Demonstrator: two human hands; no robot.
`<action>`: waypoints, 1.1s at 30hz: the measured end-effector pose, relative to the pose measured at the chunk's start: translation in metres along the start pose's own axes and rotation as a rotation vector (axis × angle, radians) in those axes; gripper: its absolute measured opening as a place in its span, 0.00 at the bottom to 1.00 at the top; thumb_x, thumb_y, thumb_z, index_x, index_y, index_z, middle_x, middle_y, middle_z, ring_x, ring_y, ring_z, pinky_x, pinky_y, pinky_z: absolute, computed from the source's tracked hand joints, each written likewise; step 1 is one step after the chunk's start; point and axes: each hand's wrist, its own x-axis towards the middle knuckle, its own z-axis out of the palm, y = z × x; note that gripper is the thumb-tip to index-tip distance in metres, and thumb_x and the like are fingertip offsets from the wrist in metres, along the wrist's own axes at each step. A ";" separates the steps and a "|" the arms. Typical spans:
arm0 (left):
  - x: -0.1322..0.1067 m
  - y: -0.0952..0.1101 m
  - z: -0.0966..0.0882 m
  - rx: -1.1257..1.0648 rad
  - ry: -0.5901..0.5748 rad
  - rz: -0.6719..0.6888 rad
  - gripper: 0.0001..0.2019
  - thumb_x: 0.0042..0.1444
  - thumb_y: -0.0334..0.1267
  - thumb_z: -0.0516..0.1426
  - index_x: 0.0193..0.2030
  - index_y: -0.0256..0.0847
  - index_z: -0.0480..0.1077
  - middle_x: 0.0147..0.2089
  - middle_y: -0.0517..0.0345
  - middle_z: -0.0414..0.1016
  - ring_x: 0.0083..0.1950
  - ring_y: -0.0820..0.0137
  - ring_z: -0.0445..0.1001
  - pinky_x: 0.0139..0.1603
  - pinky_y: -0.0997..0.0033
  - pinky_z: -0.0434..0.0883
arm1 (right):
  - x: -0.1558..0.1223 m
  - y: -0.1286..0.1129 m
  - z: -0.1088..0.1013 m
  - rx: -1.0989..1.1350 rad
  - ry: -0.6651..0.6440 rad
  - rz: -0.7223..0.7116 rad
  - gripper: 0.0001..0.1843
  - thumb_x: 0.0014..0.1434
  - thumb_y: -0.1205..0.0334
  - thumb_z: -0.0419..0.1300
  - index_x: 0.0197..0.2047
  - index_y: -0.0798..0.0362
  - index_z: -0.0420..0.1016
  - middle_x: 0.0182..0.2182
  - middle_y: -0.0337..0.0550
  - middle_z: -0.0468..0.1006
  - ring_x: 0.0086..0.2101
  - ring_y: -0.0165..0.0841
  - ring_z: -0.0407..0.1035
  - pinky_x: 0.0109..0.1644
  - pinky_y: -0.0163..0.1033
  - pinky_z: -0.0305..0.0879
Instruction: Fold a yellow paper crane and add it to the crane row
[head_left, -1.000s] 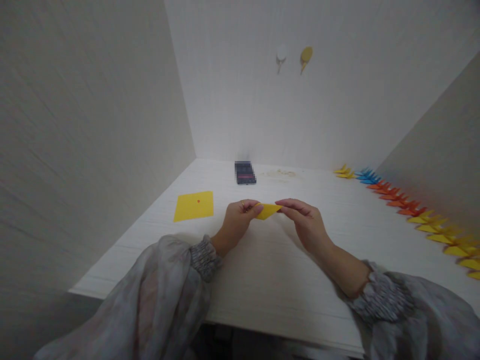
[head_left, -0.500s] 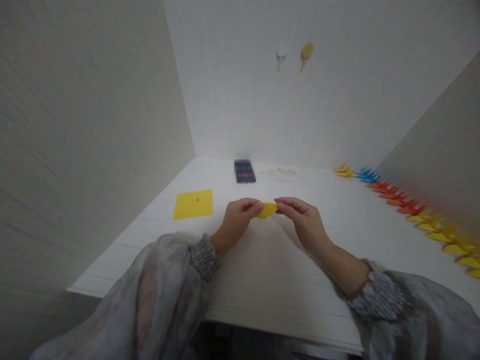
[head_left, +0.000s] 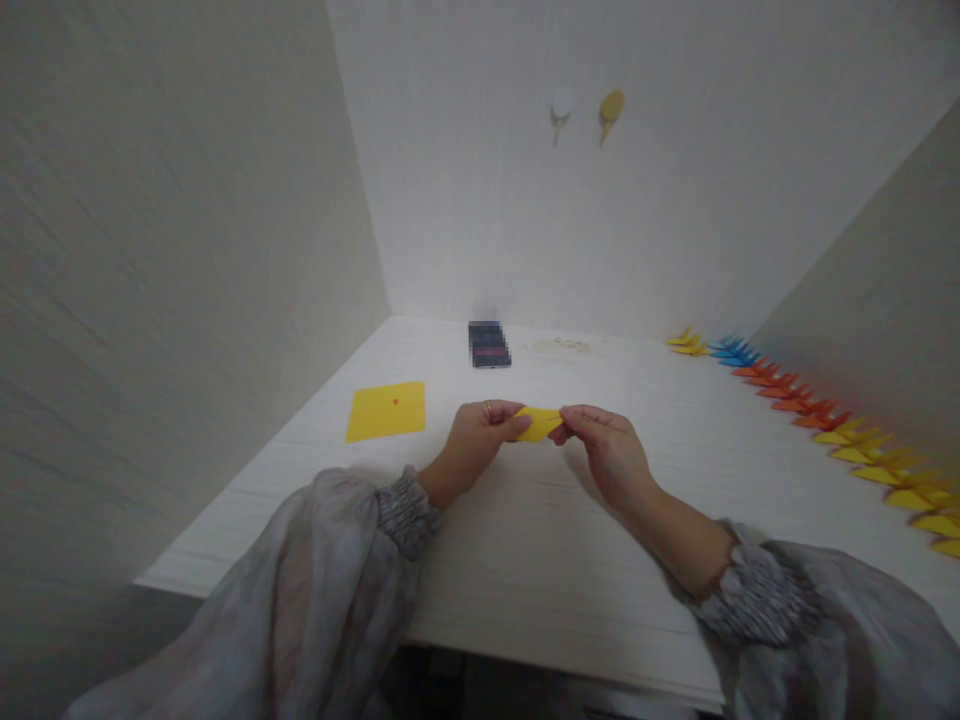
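A small folded piece of yellow paper [head_left: 538, 424] is stretched between my two hands, just above the white table. My left hand [head_left: 480, 440], with a ring on one finger, pinches its left end between thumb and fingers. At the other end, my right hand [head_left: 611, 445] grips the paper's right tip with thumb and fingertips. A crease or slit runs toward that tip. To the left lies a flat yellow sheet [head_left: 375, 412] with a small red-orange dot on it.
Folded paper cranes in yellow, blue [head_left: 735, 350], orange-red [head_left: 787, 392] and yellow [head_left: 892, 470] line the table's right side. A dark, pixelated phone-like object [head_left: 489, 345] lies near the back wall. Two round hooks, one white [head_left: 561, 105], one yellow [head_left: 612, 105], are on the wall.
The folded paper shows a wider face, its right end opened out somewhat. My right hand has shifted slightly right and down, its fingers closer in on the tip. My left hand stays nearly in place.
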 end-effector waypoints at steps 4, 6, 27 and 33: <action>0.001 0.000 -0.001 -0.037 0.038 0.006 0.16 0.38 0.35 0.62 0.36 0.35 0.65 0.23 0.62 0.71 0.25 0.77 0.69 0.29 0.76 0.67 | 0.000 -0.001 0.001 -0.019 0.035 0.034 0.11 0.49 0.59 0.57 0.19 0.53 0.71 0.17 0.40 0.72 0.21 0.29 0.63 0.29 0.35 0.60; 0.001 -0.001 -0.002 -0.038 0.029 0.011 0.17 0.37 0.34 0.62 0.35 0.37 0.62 0.25 0.62 0.71 0.26 0.76 0.70 0.28 0.75 0.67 | 0.002 0.000 -0.001 -0.081 0.063 0.036 0.12 0.49 0.58 0.56 0.19 0.54 0.70 0.17 0.40 0.70 0.21 0.28 0.62 0.28 0.34 0.59; 0.007 -0.004 -0.023 1.101 -0.262 0.292 0.08 0.48 0.30 0.52 0.34 0.37 0.71 0.33 0.56 0.70 0.33 0.74 0.67 0.36 0.74 0.65 | 0.013 0.018 -0.015 -0.899 -0.537 -0.609 0.04 0.50 0.62 0.59 0.31 0.51 0.74 0.30 0.43 0.73 0.34 0.33 0.64 0.40 0.40 0.59; 0.006 -0.007 -0.024 1.036 -0.279 0.316 0.07 0.48 0.32 0.53 0.34 0.37 0.71 0.34 0.57 0.69 0.31 0.75 0.66 0.35 0.74 0.64 | 0.016 0.025 -0.014 -0.843 -0.533 -0.524 0.03 0.50 0.64 0.59 0.29 0.51 0.74 0.29 0.42 0.72 0.32 0.31 0.65 0.37 0.37 0.61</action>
